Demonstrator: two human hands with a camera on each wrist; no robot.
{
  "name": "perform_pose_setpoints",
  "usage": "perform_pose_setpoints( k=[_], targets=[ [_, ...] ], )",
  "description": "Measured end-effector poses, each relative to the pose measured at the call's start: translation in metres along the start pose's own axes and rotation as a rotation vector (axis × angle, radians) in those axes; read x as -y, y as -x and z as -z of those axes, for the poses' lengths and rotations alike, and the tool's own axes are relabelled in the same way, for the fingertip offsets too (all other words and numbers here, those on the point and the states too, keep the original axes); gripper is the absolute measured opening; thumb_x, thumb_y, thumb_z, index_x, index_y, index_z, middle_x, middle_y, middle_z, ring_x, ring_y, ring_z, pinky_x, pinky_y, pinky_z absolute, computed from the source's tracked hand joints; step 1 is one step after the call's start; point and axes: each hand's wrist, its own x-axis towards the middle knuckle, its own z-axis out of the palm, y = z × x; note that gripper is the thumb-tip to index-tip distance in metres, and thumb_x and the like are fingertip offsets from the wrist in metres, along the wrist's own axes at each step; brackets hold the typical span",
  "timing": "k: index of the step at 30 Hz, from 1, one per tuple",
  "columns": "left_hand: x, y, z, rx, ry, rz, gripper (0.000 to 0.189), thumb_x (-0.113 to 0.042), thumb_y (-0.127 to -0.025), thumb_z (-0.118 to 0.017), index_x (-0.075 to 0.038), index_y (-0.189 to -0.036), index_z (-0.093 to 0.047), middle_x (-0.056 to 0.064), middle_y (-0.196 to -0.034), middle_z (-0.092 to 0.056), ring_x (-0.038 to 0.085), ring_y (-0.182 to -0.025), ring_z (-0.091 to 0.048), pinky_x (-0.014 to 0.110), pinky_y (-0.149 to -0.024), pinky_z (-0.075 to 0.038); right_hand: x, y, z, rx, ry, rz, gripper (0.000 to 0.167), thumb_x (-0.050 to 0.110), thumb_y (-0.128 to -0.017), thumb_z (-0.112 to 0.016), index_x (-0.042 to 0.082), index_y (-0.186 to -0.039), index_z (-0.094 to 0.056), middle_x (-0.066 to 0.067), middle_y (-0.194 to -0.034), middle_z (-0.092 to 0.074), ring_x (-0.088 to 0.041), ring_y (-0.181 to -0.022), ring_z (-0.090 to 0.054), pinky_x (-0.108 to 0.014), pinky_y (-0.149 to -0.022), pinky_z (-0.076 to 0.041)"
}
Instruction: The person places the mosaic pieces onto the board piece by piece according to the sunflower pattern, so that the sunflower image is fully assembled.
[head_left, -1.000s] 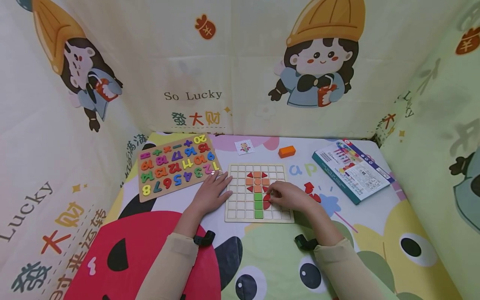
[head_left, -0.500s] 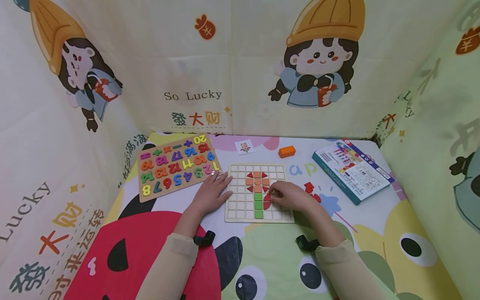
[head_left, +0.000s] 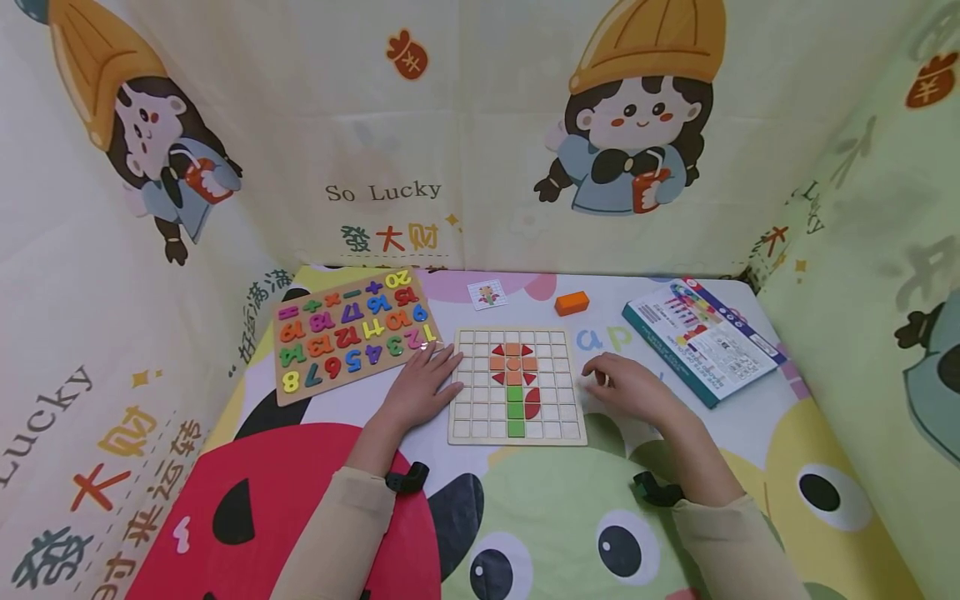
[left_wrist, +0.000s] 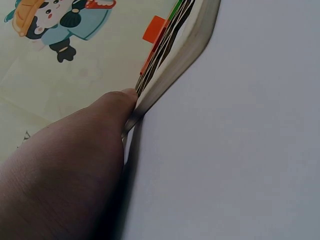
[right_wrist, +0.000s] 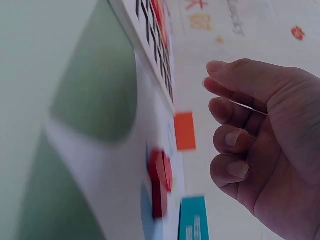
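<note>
A wooden grid board (head_left: pixel 558 417) lies on the table, with orange squares, small red triangles and a column of green squares (head_left: pixel 515 410) set in it. One red leaf-shaped piece (head_left: pixel 532 403) sits right of the green column. My left hand (head_left: pixel 422 387) lies with fingers spread between the boards, its thumb touching the grid board's left edge (left_wrist: pixel 167 82). Right of the board hovers my right hand (head_left: pixel 630 387), fingers loosely bent and holding nothing. Under it, in the right wrist view, are loose red pieces (right_wrist: pixel 160 180); the hand hides them in the head view.
A board of coloured numbers (head_left: pixel 352 333) lies at the left. Behind the grid board are a small picture card (head_left: pixel 487 293) and an orange block (head_left: pixel 572 303). A flat teal-edged box (head_left: pixel 701 342) lies at the right. Printed cloth walls (head_left: pixel 495 150) enclose the table.
My right hand has let go of the red leaf-shaped piece, which stays on the board, and has moved right, over the loose red pieces. My left hand has stayed in place.
</note>
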Motion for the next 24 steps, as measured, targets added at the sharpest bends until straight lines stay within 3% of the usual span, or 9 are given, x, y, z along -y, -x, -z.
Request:
perform_pose_setpoints(
  k=[10,24],
  targets=[
    [0.001,0.000,-0.001,0.002,0.001,0.000,0.065,-0.058,-0.099,-0.045,-0.033,-0.156,-0.028,-0.009,-0.165,-0.023,0.022,-0.156,-0.004,0.049,-0.126,-0.010,-0.037,0.023,0.018,0.023,-0.082,-0.125,0.030,0.027,-0.095,-0.065,0.012,-0.121,-0.063,-0.002,-0.094,-0.060,-0.019,-0.083,-0.053,-0.028,-0.066,-0.046],
    [0.001,0.000,-0.001,0.002,-0.004,-0.007,0.065,-0.058,-0.099,-0.044,-0.032,-0.156,-0.028,-0.008,-0.165,-0.023,0.023,-0.156,-0.004,0.049,-0.126,-0.010,-0.070,0.034,0.013,0.078,-0.092,-0.148,0.030,0.031,-0.090,-0.073,0.015,-0.114,-0.063,-0.001,-0.095,-0.061,-0.018,-0.088,-0.053,-0.030,-0.077,-0.048]
  ],
)
